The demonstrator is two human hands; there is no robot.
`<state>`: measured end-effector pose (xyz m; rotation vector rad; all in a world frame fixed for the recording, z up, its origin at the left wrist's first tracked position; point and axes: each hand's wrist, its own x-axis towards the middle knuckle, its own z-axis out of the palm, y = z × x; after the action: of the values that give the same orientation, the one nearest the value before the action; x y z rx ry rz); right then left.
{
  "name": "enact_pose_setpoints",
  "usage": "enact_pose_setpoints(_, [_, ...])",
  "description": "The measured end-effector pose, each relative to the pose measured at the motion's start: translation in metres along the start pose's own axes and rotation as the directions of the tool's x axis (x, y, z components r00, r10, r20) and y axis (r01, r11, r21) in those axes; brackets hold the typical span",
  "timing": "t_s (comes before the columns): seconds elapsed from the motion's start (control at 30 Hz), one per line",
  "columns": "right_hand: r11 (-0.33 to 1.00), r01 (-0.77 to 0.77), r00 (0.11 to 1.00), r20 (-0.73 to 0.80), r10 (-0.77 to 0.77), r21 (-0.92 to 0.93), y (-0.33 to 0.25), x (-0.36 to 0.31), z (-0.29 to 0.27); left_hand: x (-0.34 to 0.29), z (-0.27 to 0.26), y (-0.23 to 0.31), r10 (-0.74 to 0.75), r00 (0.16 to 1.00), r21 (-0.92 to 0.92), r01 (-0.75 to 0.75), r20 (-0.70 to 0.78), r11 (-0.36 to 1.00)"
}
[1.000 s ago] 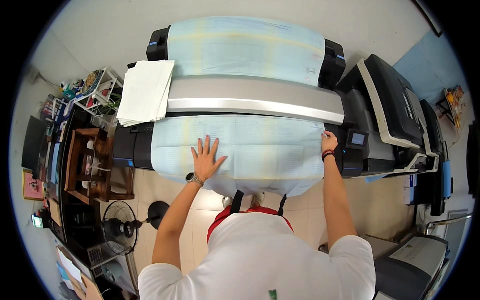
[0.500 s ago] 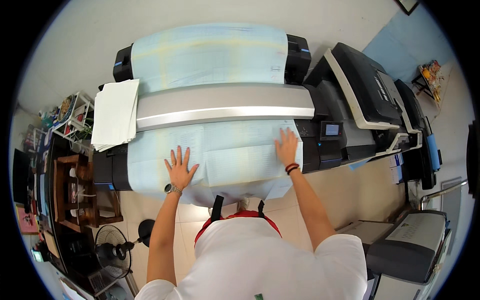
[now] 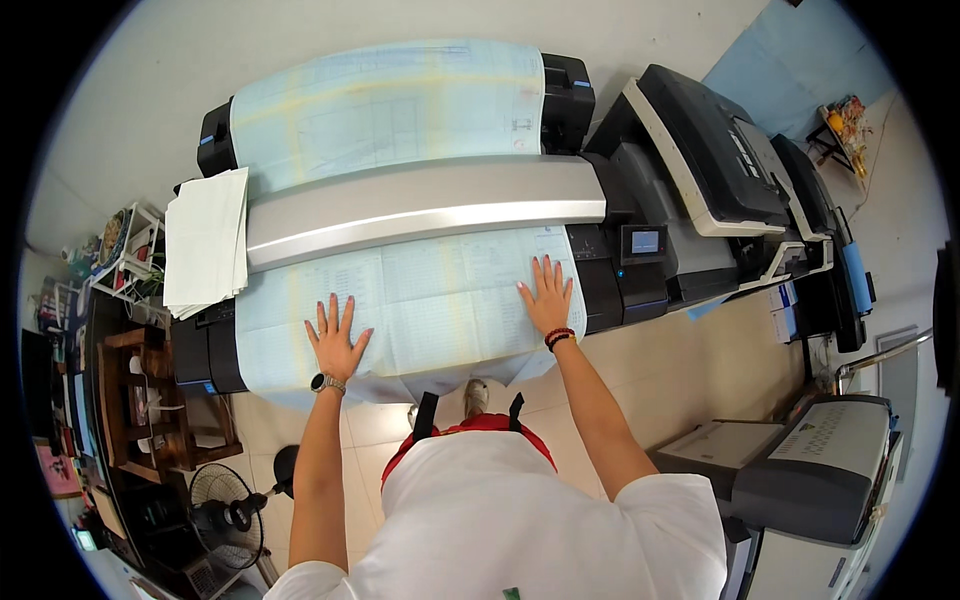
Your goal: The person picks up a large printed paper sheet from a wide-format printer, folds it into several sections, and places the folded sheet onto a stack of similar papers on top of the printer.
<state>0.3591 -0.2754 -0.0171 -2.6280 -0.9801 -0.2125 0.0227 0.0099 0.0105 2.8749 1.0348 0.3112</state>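
Note:
A large pale blue drawing sheet [image 3: 420, 310] with yellowed crease lines lies across the front of a wide-format scanner [image 3: 430, 200]. It passes under the silver cover, and its far part [image 3: 390, 115] rises behind. My left hand [image 3: 337, 345], fingers spread, rests flat on the left half of the sheet, a watch [image 3: 326, 383] on its wrist. Farther right, my right hand [image 3: 548, 300] lies open near the sheet's right edge, with dark red beads [image 3: 558, 337] at the wrist. The near edge of the sheet droops over the front of the machine.
White papers [image 3: 207, 240] are stacked on the machine's left end. A small screen [image 3: 642, 242] sits at its right, beside a copier [image 3: 710, 150]. Another large printer [image 3: 815, 480] stands at lower right. A fan [image 3: 228, 510] and wooden stool [image 3: 145, 400] are on the left.
The sheet has advanced away from me, with more printed lines showing behind the cover. Its near part looks flatter. The whole view has shifted slightly, and both hands remain spread on the sheet.

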Motion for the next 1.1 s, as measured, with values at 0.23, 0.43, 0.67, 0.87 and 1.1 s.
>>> enact_pose_setpoints(0.23, [1.0, -0.014, 1.0, 0.014, 0.014, -0.023, -0.0008, -0.0004, -0.0013, 0.0004, -0.0004, 0.0031, -0.004, 1.0, 0.0, 0.004, -0.02, 1.0])
enact_pose_setpoints(0.43, [1.0, -0.014, 1.0, 0.01, 0.014, -0.014, -0.0016, 0.0004, -0.0035, 0.0007, 0.0041, 0.001, 0.0, 0.999, -0.004, 0.0, -0.054, 1.0])
enact_pose_setpoints(0.67, [1.0, -0.014, 1.0, 0.026, 0.015, -0.019, 0.0009, 0.0008, -0.0063, 0.0009, -0.0029, 0.0026, 0.001, 1.0, -0.009, -0.001, -0.007, 1.0])
enact_pose_setpoints(0.87, [1.0, 0.008, 1.0, -0.002, -0.008, -0.008, 0.0035, 0.0001, -0.0029, 0.0004, -0.0025, 0.0015, -0.009, 1.0, 0.01, 0.009, 0.007, 1.0])
enact_pose_setpoints(1.1, [1.0, -0.002, 1.0, -0.01, 0.002, -0.007, 0.0033, 0.0007, -0.0033, 0.0014, 0.0029, 0.0013, 0.001, 0.999, -0.001, -0.001, -0.046, 1.0])
